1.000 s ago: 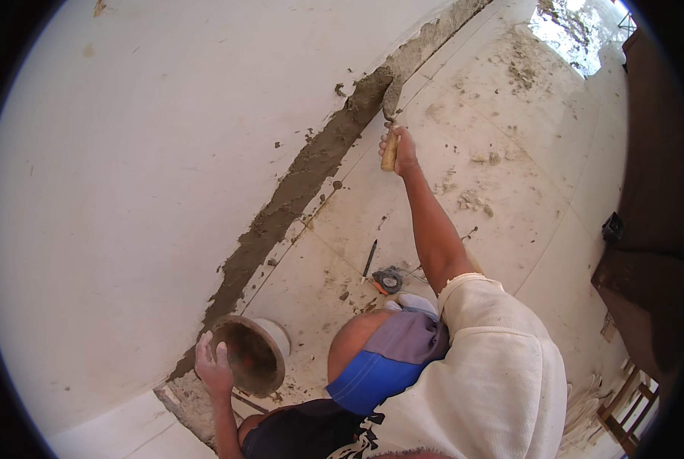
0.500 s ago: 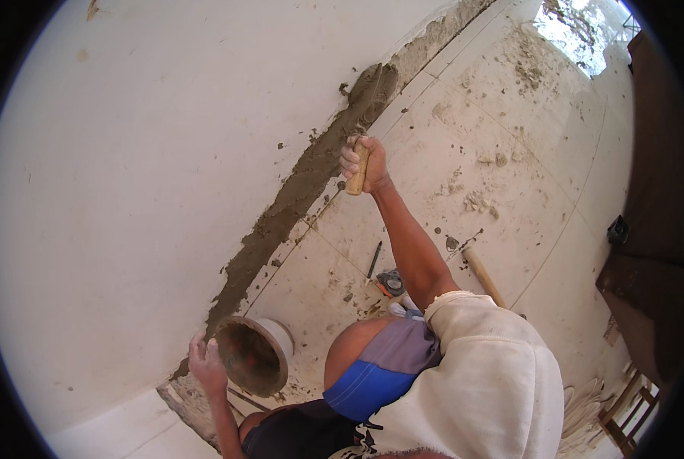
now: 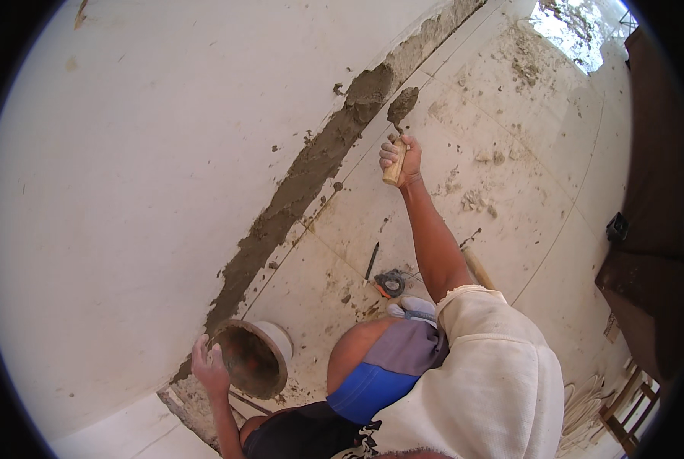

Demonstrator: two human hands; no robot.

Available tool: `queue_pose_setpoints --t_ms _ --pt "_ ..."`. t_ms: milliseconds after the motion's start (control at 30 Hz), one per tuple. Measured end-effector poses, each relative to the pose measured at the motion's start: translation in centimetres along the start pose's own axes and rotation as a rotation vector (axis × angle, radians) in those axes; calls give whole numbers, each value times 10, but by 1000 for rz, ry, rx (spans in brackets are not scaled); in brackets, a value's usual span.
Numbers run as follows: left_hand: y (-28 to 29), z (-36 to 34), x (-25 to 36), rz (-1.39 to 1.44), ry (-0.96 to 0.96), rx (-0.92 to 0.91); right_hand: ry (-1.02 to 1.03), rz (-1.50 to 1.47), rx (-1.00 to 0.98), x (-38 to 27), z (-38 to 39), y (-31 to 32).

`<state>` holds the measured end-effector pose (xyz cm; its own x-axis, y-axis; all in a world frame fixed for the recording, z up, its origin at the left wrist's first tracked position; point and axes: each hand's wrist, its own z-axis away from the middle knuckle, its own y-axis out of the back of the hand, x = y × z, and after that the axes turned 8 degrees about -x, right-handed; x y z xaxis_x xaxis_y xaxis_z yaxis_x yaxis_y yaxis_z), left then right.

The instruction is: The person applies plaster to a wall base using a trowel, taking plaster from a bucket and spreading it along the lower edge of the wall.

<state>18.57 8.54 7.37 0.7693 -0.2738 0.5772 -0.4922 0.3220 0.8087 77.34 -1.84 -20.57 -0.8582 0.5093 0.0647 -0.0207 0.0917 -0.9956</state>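
Observation:
My right hand grips the wooden handle of a trowel, whose blade carries grey mortar and is just right of a strip of wet mortar along the foot of the white wall. My left hand has its fingers apart at the wall's lower part, holding nothing; whether they touch it is unclear. Beside it sits a round pail with a mortar-stained inside.
On the dirty tiled floor lie a pencil, a tape measure, light gloves, a wooden handle and mortar crumbs. A large dark-brown object and wooden frame line the right side.
The trowel went from the floor edge onto the mortar strip, then back up and rightward off it, its blade now showing a lump of mortar. My left hand has barely moved.

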Motion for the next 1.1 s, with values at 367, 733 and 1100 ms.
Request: queue_pose_setpoints --t_ms 367,733,1100 --pt "8 7 8 -44 67 6 -39 237 236 -10 -57 -9" --pt "3 -6 4 11 36 -20 53 424 330 15 -74 -99" --pt "-10 -15 17 -16 -33 -66 42 435 309 70 -14 -43"
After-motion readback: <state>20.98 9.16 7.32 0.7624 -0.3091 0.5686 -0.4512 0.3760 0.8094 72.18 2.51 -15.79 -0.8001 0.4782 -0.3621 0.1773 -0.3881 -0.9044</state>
